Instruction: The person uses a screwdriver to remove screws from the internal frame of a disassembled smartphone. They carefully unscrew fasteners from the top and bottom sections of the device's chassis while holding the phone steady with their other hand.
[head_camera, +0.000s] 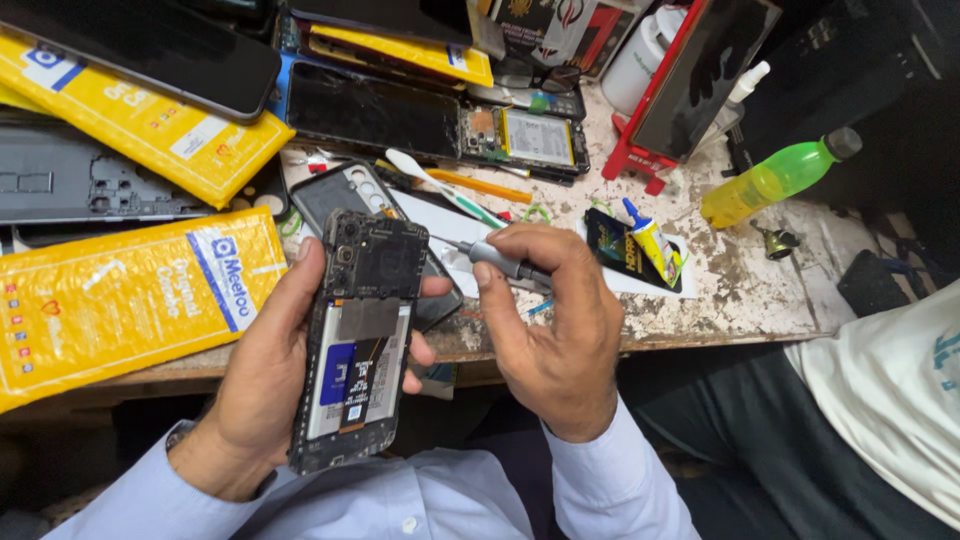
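My left hand (262, 375) holds an opened phone (362, 340) upright, back cover off, with its battery, a flex strip and the dark board cover showing. My right hand (556, 320) grips a small grey screwdriver (495, 259), its thin tip pointing left at the upper right edge of the phone. Both hands hover over the near edge of a worn workbench (740, 290).
Yellow packets (120, 295) lie at left. Behind the phone are a phone back cover (340, 195), a dismantled phone (430, 120), a toothbrush (440, 188) and an orange tool. A glue tube (652, 240), green bottle (775, 180) and red stand (650, 150) sit right. Another person's clothing (890, 390) is at right.
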